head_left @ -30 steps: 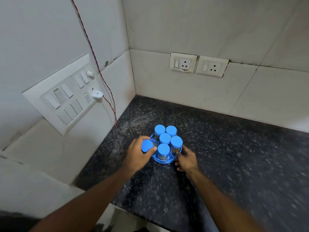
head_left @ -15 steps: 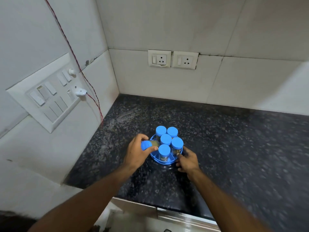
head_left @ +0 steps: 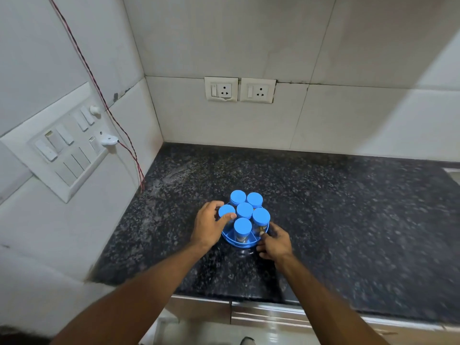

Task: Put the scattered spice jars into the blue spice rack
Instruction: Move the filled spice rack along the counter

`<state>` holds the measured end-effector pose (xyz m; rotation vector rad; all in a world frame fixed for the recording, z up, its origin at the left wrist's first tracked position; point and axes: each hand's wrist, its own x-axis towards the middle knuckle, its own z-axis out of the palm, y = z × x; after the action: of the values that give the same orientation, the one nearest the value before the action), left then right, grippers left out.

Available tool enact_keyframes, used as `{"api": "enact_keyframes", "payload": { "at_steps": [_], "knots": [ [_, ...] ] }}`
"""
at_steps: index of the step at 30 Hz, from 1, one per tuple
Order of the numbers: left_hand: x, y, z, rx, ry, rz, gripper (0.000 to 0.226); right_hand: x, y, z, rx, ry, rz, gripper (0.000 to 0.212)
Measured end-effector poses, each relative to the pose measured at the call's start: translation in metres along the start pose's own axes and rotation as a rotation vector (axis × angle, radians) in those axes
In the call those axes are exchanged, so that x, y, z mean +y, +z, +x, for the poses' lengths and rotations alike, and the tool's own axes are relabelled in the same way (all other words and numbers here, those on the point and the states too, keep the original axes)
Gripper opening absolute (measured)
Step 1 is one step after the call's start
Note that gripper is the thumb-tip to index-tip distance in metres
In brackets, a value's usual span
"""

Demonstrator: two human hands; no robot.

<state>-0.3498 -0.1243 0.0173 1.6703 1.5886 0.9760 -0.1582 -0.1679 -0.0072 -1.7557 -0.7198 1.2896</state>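
Jar (head_left: 226,212) now seated in rack (head_left: 239,241) — granite counter (head_left: 348,207), tiled corner

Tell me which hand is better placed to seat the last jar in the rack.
Left. The left hand already grips the jar at the blue rack's left edge, while the right hand steadies the rack.

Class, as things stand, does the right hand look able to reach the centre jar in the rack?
Probably yes: the right hand rests at the rack rim, and the centre jar has its lid uncovered from above.
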Motion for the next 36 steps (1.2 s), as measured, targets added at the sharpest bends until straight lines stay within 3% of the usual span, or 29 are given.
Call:
{"api": "enact_keyframes", "payload": {
  "at_steps": [3,7,14,25,32,36],
  "knots": [
    [-0.008,0.003,-0.005,0.065,-0.074,0.027,0.031,-0.001,-0.001,0.001,0.011,0.009,0.013,0.042],
    [-0.006,0.014,-0.002,0.035,-0.340,0.023,0.059,-0.006,-0.012,0.009,0.029,0.025,0.015,0.041],
    [0.012,0.075,0.028,-0.032,-0.473,0.006,0.089,-0.018,-0.074,0.043,0.110,0.061,-0.025,0.009],
    [0.169,0.281,0.079,-0.316,-0.526,-0.253,0.081,-0.044,-0.303,0.159,0.335,0.133,0.101,0.015],
    [0.240,0.373,0.120,-0.328,-0.614,-0.518,0.078,-0.078,-0.390,0.231,0.450,0.131,0.099,0.017],
    [0.268,0.404,0.150,-0.290,-0.648,-0.648,0.075,-0.098,-0.414,0.269,0.367,0.087,0.093,0.014]
  ]
}}
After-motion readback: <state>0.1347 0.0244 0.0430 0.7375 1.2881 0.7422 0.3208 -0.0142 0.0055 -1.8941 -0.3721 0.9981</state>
